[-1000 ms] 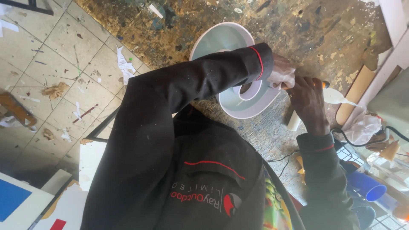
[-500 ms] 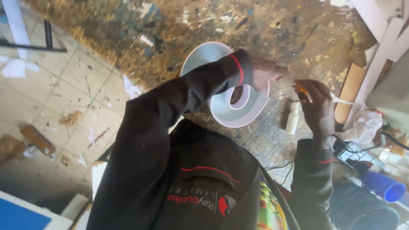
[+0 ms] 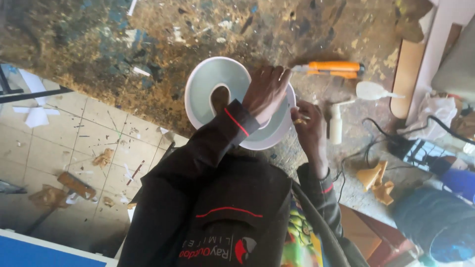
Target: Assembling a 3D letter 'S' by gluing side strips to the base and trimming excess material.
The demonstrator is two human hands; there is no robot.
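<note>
A white round piece (image 3: 213, 86) with a slot-shaped cutout lies on a paint-stained workbench (image 3: 148, 34). My left hand (image 3: 267, 91) reaches across my body and presses on the piece's right side, fingers curled over it. My right hand (image 3: 309, 126) sits just to the right, at the piece's rim, pinching a small yellowish bit (image 3: 299, 120) between its fingertips. An orange-handled utility knife (image 3: 329, 67) lies on the bench just beyond both hands, untouched. My dark jacket with red piping fills the lower middle.
To the right of the hands stand a small white bottle (image 3: 336, 123), a white spoon-like tool (image 3: 372, 90), a wooden board (image 3: 408, 69), black cables with a power strip (image 3: 420, 151), tan scraps (image 3: 378, 180) and a blue roll (image 3: 445, 222). A littered tiled floor (image 3: 74, 148) lies to the left.
My right hand has come down to the white piece's rim. The orange knife now lies on the bench. My left hand stays on the piece.
</note>
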